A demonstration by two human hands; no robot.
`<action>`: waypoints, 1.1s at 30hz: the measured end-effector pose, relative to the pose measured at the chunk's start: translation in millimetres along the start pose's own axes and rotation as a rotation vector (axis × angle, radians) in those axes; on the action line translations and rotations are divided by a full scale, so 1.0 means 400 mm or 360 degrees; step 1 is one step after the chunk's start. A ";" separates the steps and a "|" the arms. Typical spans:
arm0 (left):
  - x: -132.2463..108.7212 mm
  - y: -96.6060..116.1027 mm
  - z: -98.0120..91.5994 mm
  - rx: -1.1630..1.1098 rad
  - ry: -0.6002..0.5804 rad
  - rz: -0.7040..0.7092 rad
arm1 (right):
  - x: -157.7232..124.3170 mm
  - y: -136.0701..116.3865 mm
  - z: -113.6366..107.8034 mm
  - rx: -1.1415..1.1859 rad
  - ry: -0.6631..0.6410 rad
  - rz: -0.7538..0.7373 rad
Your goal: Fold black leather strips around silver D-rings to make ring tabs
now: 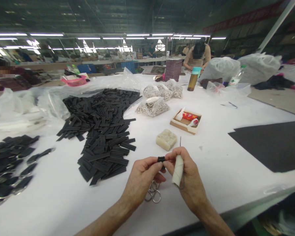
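Remotely, I watched both hands work close together above the near edge of the white flat-topped table (218,177): the left hand (142,175) and right hand (188,170) pinched one small black strip (161,159). The right also clasped a pale cylindrical roll (178,171), a thin metal rod alongside it. Silver D-shaped rings (156,202) lay nearer that edge; beyond sat a squarish cream block (166,140), and leftward a heap of flat black strips (105,139) stretched toward the far edge.

There is one short black strip (161,159), one pale-handled metal tool (178,172), one cream square block (166,139), at least three silver rings (159,196) toward the surface's near edge (177,217), and four clear plastic bags (152,107) toward the far edge.
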State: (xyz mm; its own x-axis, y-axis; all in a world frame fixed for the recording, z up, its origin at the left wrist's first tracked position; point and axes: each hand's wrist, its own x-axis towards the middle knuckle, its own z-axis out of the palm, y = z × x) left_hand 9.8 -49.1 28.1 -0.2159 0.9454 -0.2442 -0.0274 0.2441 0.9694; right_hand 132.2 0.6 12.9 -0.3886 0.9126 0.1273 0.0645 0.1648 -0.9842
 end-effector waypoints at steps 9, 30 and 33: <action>-0.008 0.019 -0.002 0.0438 0.0120 0.0252 | -0.001 -0.001 -0.009 -0.0008 -0.0002 -0.0007; -0.002 0.007 0.002 -0.0020 -0.0089 0.0006 | -0.007 -0.007 -0.005 -0.0020 -0.0019 0.0066; -0.003 0.004 0.001 -0.0025 -0.0074 -0.0001 | -0.007 -0.006 -0.005 -0.0011 -0.0009 0.0022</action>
State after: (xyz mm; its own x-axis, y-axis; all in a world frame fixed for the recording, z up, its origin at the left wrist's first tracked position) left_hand 10.5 -49.6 29.8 -0.1705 0.9543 -0.2454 -0.0427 0.2416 0.9694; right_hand 135.2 -1.7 15.1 -0.3930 0.9126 0.1127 0.0762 0.1544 -0.9851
